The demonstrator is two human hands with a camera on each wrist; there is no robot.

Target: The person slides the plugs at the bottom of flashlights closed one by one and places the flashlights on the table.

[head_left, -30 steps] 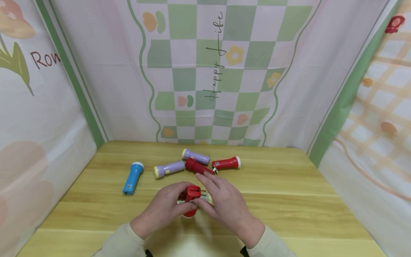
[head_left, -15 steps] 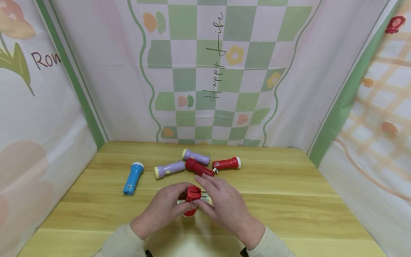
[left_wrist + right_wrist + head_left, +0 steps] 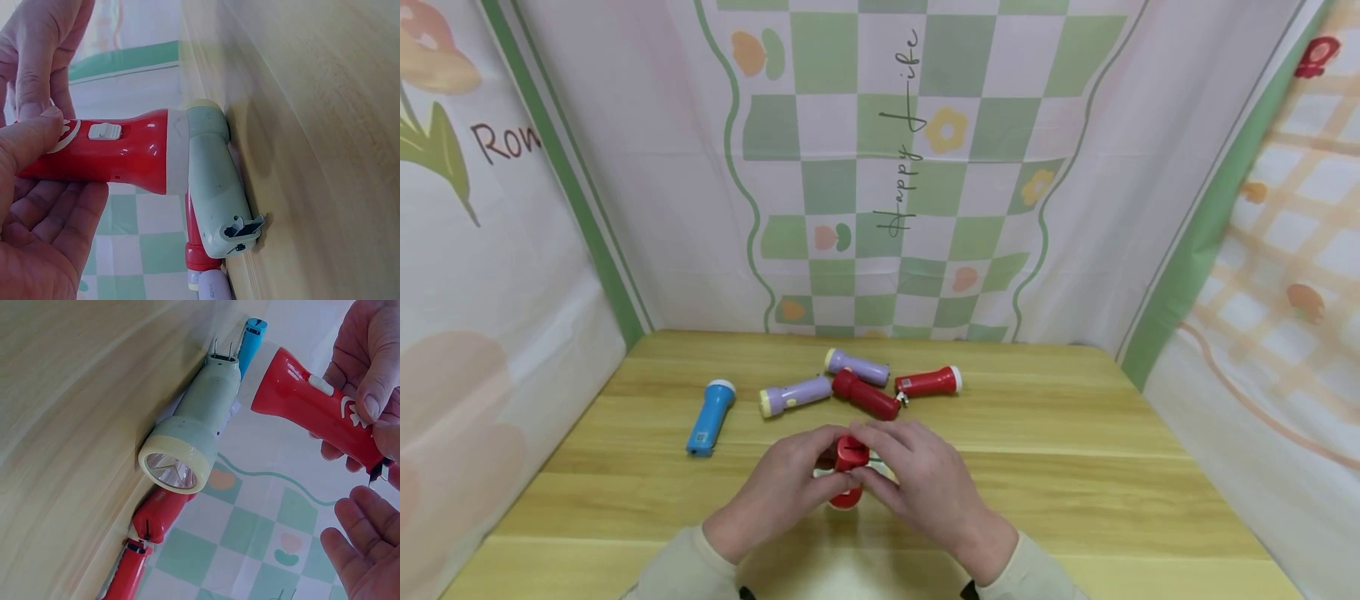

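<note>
A red flashlight [image 3: 852, 452] stands nearly on end with its head down and its tail up. My left hand [image 3: 778, 483] grips its body between thumb and fingers; in the left wrist view its white switch [image 3: 105, 131] shows. Thin metal prongs [image 3: 373, 482] stick out from the tail. Extended fingers of my right hand [image 3: 934, 492] reach right up to these prongs, and its thumb rests on the flashlight near the tail. Behind the held one, a pale green flashlight [image 3: 203, 403] lies on the table, its own prongs folded out.
Farther back on the wooden table [image 3: 1075, 467] lie a dark red flashlight [image 3: 867, 395], a brighter red one [image 3: 928, 381] and two purple flashlights [image 3: 796, 394]. A blue flashlight [image 3: 711, 418] is off to the left. Printed curtains [image 3: 827, 167] surround the table.
The right hand's fingers have come down and leftward over the flashlight's tail, against its prongs. The left hand and the other flashlights stay where they were.
</note>
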